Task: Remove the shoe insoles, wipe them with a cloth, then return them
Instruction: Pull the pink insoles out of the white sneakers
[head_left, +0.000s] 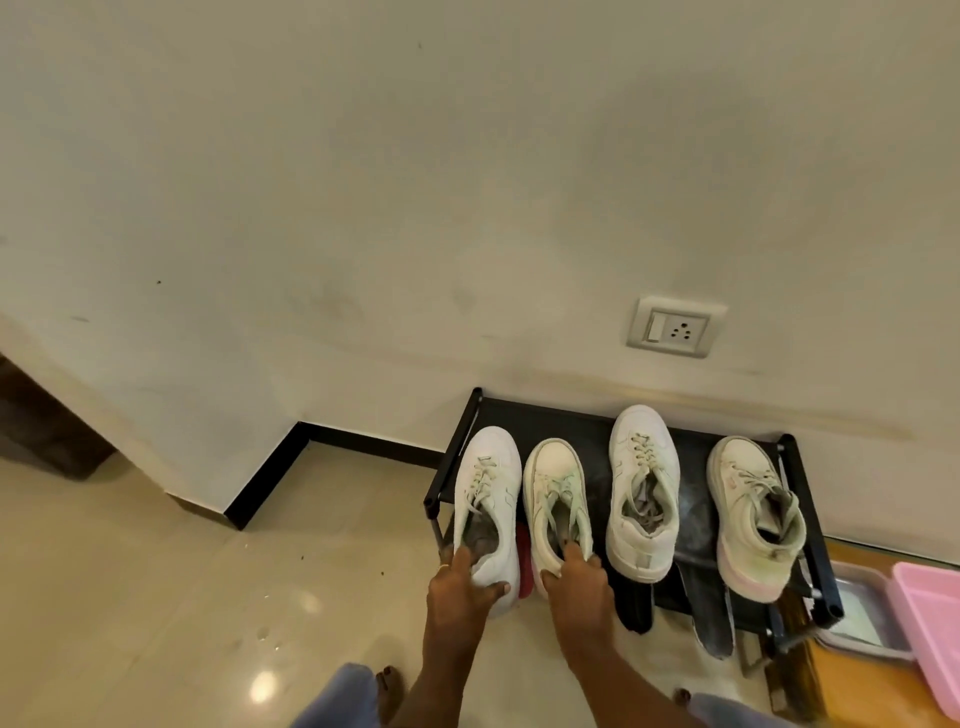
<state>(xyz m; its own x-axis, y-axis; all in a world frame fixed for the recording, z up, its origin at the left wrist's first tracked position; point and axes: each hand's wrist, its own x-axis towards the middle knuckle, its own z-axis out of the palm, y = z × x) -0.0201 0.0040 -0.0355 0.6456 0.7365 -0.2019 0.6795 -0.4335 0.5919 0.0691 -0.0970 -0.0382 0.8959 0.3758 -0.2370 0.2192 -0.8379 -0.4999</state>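
Observation:
Several white sneakers stand in a row on top of a black shoe rack (696, 514) against the wall. My left hand (462, 587) grips the heel of the leftmost sneaker (488, 499), fingers inside its opening and thumb under the heel. My right hand (574, 577) holds the heel of the second sneaker (556, 493), with a finger reaching into it. Two more sneakers, one (643, 488) in the middle and one (753, 514) at the right, stand untouched. No insole or cloth can be made out.
Dark footwear (709, 608) pokes out of the rack's lower shelf. A grey tray (857, 613) and a pink tray (930, 618) sit at the right. A wall socket (675, 326) is above the rack. My feet and blue trouser legs show at the bottom on the glossy tile floor.

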